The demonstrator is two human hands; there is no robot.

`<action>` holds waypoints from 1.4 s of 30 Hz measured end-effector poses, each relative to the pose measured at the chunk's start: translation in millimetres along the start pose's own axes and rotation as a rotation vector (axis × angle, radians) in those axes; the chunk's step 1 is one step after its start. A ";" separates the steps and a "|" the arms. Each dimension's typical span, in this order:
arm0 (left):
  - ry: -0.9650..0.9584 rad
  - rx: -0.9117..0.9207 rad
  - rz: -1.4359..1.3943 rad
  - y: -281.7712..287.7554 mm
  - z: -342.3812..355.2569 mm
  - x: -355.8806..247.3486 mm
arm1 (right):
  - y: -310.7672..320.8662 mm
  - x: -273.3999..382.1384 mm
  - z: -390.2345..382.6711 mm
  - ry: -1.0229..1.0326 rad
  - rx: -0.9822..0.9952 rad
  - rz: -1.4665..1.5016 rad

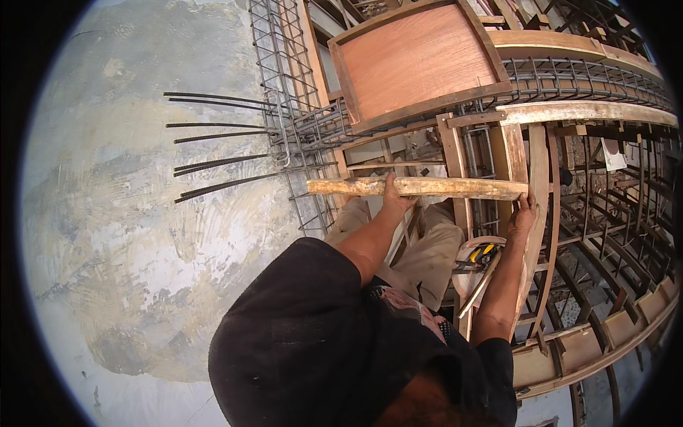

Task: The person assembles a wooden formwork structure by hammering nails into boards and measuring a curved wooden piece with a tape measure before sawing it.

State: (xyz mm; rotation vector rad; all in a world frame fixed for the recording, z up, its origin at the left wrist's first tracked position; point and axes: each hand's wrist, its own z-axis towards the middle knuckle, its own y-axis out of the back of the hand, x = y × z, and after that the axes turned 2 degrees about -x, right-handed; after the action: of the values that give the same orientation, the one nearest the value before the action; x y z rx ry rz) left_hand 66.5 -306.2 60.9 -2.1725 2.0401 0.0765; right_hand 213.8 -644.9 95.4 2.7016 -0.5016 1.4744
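A weathered timber plank [427, 186] lies crosswise in front of my body. My left hand [395, 196] is closed on its middle-left part, thumb over the top. My right hand [524, 213] grips its right end, beside upright formwork boards [514, 164]. The plank's left end reaches over the rebar cage near the plastered surface. Below it are my legs in khaki trousers [437, 267]. Next to my right forearm, a pale container [466, 285] holds tools with yellow handles [484, 250], and a thin strip of wood [477, 288] leans across it.
A plastered grey surface [135, 235] fills the left, with several rebar rods [206, 96] projecting over it. Rebar cages [284, 64] run along the top and right. A framed plywood panel [416, 64] sits above the plank. Timber supports [583, 213] and gaps lie below on the right.
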 end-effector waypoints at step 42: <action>-0.130 -0.191 0.473 -38.1 -1.2 195.5 | 343.4 -45.8 -111.2 -0.527 -0.176 -1.131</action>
State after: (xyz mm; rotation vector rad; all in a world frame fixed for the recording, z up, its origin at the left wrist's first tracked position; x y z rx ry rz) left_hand 117.6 -497.2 36.5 -1.6723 2.5048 0.4710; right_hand 0.6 -939.0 73.8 2.4009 0.7632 0.3976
